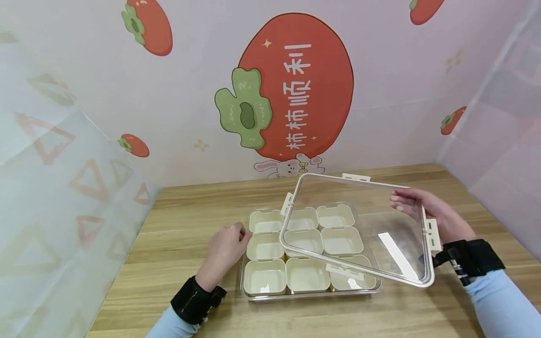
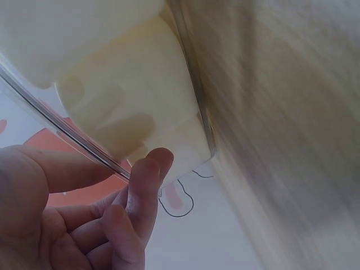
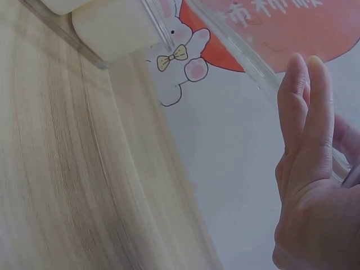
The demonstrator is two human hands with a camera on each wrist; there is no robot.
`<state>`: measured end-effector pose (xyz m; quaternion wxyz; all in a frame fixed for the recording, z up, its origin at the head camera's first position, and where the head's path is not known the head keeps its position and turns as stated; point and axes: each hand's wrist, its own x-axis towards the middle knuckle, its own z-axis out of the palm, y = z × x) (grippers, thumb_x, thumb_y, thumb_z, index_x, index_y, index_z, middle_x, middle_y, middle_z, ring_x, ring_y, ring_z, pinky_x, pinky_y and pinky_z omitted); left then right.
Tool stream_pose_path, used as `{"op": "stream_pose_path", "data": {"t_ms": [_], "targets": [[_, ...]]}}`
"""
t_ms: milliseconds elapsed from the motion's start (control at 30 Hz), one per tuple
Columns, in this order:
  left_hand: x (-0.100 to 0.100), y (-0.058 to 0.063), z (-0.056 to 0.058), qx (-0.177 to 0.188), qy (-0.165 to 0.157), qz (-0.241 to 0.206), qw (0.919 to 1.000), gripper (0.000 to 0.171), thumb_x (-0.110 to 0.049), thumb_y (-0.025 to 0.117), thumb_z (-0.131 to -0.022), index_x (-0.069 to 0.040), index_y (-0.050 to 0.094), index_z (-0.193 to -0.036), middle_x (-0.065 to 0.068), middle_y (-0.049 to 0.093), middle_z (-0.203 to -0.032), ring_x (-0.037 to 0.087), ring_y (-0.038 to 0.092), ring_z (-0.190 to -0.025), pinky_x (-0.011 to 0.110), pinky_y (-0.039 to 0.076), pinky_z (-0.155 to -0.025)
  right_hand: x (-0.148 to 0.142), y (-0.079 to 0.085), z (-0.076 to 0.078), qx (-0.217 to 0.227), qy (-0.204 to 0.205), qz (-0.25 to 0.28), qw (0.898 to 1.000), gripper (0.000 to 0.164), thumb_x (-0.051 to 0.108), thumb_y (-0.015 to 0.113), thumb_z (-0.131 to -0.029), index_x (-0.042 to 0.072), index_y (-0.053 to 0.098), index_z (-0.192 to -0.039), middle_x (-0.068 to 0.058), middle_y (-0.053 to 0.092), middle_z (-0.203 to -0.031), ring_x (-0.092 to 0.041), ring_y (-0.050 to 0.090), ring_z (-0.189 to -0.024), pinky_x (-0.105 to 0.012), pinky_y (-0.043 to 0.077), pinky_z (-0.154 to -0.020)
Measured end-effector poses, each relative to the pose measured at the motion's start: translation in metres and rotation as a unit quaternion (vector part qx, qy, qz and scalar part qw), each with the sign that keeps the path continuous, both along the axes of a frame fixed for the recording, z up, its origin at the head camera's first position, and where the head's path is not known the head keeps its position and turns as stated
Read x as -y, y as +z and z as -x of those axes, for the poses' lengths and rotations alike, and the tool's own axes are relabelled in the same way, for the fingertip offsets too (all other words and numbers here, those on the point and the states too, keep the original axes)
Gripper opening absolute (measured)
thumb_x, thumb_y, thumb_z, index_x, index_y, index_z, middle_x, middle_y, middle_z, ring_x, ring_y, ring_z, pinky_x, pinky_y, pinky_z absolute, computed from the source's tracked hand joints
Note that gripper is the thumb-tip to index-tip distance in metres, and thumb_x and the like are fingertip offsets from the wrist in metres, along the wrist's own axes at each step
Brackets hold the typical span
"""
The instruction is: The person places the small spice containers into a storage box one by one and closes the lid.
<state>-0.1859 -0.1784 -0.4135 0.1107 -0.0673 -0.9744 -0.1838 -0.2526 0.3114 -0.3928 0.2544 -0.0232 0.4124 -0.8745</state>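
Note:
A clear storage box (image 1: 310,295) stands on the table, holding several cream cups (image 1: 307,276) in rows. My left hand (image 1: 228,244) pinches the box's left wall at the rim, thumb and fingertips on either side of it in the left wrist view. Raised and tilted above the box's right part is a clear lid (image 1: 372,216) with a white frame and white clips (image 1: 433,234). My right hand (image 1: 439,213) grips the lid by its right edge. In the right wrist view its fingers (image 3: 320,118) lie extended along the lid.
The wooden table (image 1: 177,249) reaches back to a wall hanging (image 1: 186,94) printed with persimmons and a rabbit. Pale sheets enclose the left and right sides. Each wrist wears a black strap (image 1: 196,300).

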Motion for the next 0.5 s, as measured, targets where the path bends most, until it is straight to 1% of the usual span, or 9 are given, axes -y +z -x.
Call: {"op": "stream_pose_path", "data": {"t_ms": [67, 167, 300, 367, 500], "targets": [[0.000, 0.000, 0.000, -0.005, -0.002, 0.001, 1.0000, 0.017, -0.021, 0.066, -0.086, -0.010, 0.062, -0.073, -0.001, 0.061, -0.063, 0.008, 0.045, -0.047, 0.023, 0.033, -0.043, 0.003, 0.001, 0.002, 0.000, -0.001, -0.013, 1.000, 0.037, 0.006, 0.033, -0.102, -0.001, 0.069, -0.104, -0.016, 0.070, -0.103, -0.025, 0.069, -0.095, -0.029, 0.052, -0.086], [-0.001, 0.000, 0.000, -0.012, -0.003, 0.003, 0.9999, 0.016, -0.020, 0.067, -0.086, -0.009, 0.064, -0.074, 0.000, 0.064, -0.066, 0.008, 0.046, -0.048, 0.023, 0.034, -0.043, 0.007, 0.002, 0.005, 0.004, 0.018, -0.018, 1.000, 0.038, 0.008, 0.032, -0.102, -0.001, 0.070, -0.102, -0.015, 0.071, -0.100, -0.024, 0.070, -0.094, -0.028, 0.053, -0.084], [-0.001, 0.000, 0.000, -0.018, -0.002, 0.004, 0.9998, 0.015, -0.020, 0.067, -0.086, -0.009, 0.065, -0.075, 0.002, 0.066, -0.067, 0.008, 0.047, -0.049, 0.024, 0.035, -0.044, 0.014, 0.002, 0.013, 0.024, 0.072, 0.020, 0.997, 0.047, 0.010, 0.025, -0.103, -0.003, 0.070, -0.100, -0.018, 0.072, -0.095, -0.027, 0.070, -0.092, -0.027, 0.055, -0.080], [-0.001, 0.001, -0.001, -0.017, -0.002, 0.003, 0.9998, 0.015, -0.020, 0.067, -0.086, -0.009, 0.065, -0.076, 0.002, 0.066, -0.068, 0.008, 0.048, -0.049, 0.024, 0.035, -0.044, 0.017, 0.002, 0.015, 0.024, 0.090, 0.026, 0.995, 0.048, 0.011, 0.024, -0.104, -0.003, 0.070, -0.100, -0.018, 0.072, -0.095, -0.027, 0.070, -0.091, -0.027, 0.055, -0.079], [0.000, 0.001, -0.001, -0.015, -0.003, 0.006, 0.9999, 0.015, -0.020, 0.066, -0.086, -0.008, 0.065, -0.076, 0.003, 0.067, -0.070, 0.008, 0.047, -0.049, 0.023, 0.035, -0.043, 0.022, 0.003, 0.016, 0.014, 0.097, 0.016, 0.995, 0.048, 0.010, 0.024, -0.104, -0.002, 0.070, -0.100, -0.016, 0.072, -0.094, -0.026, 0.071, -0.091, -0.026, 0.055, -0.079]]}}
